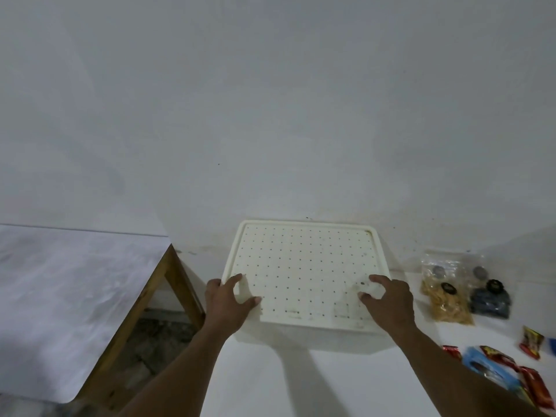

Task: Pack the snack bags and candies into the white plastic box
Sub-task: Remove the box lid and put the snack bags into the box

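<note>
At nine o'clock stands a second table [60, 296], its top covered in a pale, slightly streaked sheet, with a wooden leg frame showing under the near corner.

Straight ahead at twelve o'clock sits the white plastic box [304, 275], pushed up against the wall [270, 115]. What shows is a flat, squarish panel of hard matte plastic, dotted with a regular grid of small holes and edged by a raised rounded rim; I take it for the lid, on and closed. Its long axis runs left to right, square to the person.

The left hand [230, 303] grips the near left corner, thumb on top of the panel and fingers curled over the edge. The right hand [388, 299] mirrors it at the near right corner, fingers bent and pressing on the top. Both are equally near, so lifting the lid looks like a two-handed move upward and away, not a reach.

At two o'clock lie clear snack bags [448, 293], crinkly film holding yellow strips, and one with dark pieces. At four o'clock, near the right forearm, are the candies [532, 383]: glossy red wrappers and a blue packet, loosely heaped. All lie apart from the box, on the white tabletop [346, 386], nearer the right hand.
</note>
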Tool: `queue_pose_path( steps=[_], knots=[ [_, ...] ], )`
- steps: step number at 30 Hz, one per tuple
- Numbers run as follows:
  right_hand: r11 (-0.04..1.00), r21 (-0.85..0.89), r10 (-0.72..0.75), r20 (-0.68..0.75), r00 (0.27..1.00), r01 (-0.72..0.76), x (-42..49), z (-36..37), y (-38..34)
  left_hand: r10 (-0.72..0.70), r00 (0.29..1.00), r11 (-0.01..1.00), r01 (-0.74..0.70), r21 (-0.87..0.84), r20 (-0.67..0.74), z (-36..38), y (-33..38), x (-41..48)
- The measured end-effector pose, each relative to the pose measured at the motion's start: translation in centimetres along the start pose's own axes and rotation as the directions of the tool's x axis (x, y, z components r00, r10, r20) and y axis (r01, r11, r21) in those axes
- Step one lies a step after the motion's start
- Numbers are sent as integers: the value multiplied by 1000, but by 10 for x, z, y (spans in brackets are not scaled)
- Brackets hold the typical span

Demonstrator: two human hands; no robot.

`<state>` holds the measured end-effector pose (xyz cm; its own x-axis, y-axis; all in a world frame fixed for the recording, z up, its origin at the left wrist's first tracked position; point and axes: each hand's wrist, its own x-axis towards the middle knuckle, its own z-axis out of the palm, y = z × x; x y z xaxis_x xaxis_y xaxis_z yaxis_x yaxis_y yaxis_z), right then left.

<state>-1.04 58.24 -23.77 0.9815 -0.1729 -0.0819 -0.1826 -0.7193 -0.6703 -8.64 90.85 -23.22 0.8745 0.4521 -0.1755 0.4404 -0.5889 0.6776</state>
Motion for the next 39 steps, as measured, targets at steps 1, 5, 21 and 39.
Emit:
queue_pose_path(
  steps=[1,5,21,39],
  knots=[
    [1000,-3,-8,-34,999,8,-3,-2,-2,18,1000,1000,-18,-7,-12,-3,2,-3],
    [997,39,-59,-113,992,63,-19,-16,-8,92,994,995,-94,-30,-56,-16,4,-20],
    [992,71,-95,-81,992,101,-207,-40,101,67,993,997,-69,-24,-94,13,-83,-227],
    [946,-292,249,378,892,-140,-311,-1,220,-217,951,942,144,304,219,89,-181,-350]
  ],
)
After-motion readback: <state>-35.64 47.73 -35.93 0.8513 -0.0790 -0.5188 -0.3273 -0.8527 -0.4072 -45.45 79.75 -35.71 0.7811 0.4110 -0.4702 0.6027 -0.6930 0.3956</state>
